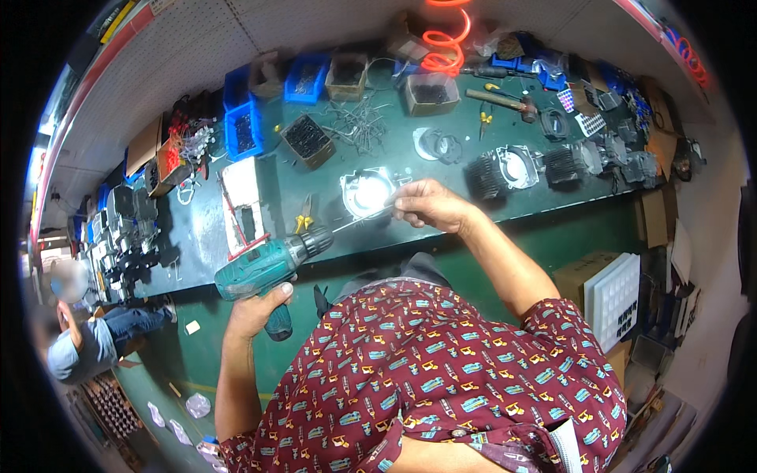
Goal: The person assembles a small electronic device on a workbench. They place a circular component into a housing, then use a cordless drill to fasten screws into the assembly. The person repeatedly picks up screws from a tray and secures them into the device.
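Observation:
My left hand (260, 309) is wrapped round the handle of a teal cordless drill (256, 270), held above the bench's near edge. A long thin bit (359, 225) runs from its black chuck toward my right hand (430, 206). The fingers of that hand are pinched together near the bit's far end; what they hold is too small to make out. Just left of them lies a metal housing (345, 206) with a brightly glaring round white middle (369, 191). Yellow-handled pliers (304, 217) lie beyond the chuck.
The green bench (441, 177) carries blue bins (243, 132), a box of dark small parts (307, 142), loose wires (359, 122), a hammer (505, 101) and finned housings (516, 167). An orange coiled hose (443, 51) hangs overhead. Another person (87, 343) is at far left.

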A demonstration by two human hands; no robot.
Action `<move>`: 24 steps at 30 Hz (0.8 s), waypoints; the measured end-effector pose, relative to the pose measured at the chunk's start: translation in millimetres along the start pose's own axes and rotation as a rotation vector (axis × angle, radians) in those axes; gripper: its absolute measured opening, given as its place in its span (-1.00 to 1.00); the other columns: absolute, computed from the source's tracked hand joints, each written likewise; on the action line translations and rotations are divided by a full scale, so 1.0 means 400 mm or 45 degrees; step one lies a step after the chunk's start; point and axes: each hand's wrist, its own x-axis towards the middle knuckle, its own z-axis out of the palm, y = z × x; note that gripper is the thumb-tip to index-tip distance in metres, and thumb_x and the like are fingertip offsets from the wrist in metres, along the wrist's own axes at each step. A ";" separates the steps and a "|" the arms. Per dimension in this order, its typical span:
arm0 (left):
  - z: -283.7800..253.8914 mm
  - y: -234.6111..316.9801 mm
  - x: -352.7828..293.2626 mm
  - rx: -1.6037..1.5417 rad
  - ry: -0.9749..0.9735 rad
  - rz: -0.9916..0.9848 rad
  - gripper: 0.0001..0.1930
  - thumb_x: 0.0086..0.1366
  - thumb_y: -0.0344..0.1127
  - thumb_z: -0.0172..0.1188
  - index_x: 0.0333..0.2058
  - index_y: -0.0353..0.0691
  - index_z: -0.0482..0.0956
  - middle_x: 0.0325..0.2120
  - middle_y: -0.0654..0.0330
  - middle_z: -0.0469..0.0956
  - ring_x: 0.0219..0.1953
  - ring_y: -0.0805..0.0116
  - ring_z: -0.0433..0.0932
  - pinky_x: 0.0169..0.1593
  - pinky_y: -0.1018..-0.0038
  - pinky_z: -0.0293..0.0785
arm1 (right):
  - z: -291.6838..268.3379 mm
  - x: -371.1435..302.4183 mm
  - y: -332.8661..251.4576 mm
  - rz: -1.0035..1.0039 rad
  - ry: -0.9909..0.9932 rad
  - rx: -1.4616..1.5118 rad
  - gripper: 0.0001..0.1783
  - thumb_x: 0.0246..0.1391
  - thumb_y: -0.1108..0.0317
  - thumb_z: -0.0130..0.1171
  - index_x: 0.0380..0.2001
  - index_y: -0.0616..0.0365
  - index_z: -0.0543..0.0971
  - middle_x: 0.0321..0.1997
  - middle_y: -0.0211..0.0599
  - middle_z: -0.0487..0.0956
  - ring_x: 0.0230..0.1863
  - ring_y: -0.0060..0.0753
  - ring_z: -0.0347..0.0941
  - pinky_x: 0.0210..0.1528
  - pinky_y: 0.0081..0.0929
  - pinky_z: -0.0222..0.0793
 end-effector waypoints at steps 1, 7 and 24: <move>0.003 0.001 -0.007 0.044 0.006 -0.004 -0.69 0.24 -0.41 0.35 -0.05 -0.29 0.57 -0.27 0.18 0.60 -0.38 0.45 0.53 -0.24 0.45 0.53 | -0.011 0.011 -0.002 -0.005 -0.025 -0.033 -0.69 0.26 0.43 0.13 0.03 0.29 0.58 -0.37 -0.38 0.58 -0.50 -0.66 0.37 -0.51 -0.69 0.26; 0.075 0.067 -0.033 0.454 0.131 -0.025 -0.68 0.24 -0.36 0.37 -0.05 -0.29 0.59 -0.21 0.24 0.63 -0.20 0.48 0.55 -0.11 0.47 0.50 | -0.073 0.122 0.034 -0.494 0.612 -0.673 -0.64 0.09 0.21 0.24 -0.20 0.31 0.68 -0.33 -0.09 0.69 -0.31 -0.33 0.63 -0.19 -0.39 0.52; 0.311 0.375 0.090 1.643 -0.104 -0.170 -0.74 0.06 -0.32 0.44 -0.24 -0.18 0.67 -0.35 0.00 0.69 -0.25 0.01 0.69 -0.09 0.25 0.61 | -0.057 0.171 0.040 -0.511 0.708 -1.351 -0.66 0.02 0.17 0.30 -0.17 0.10 0.71 -0.21 -0.06 0.56 -0.11 0.04 0.55 -0.05 -0.07 0.49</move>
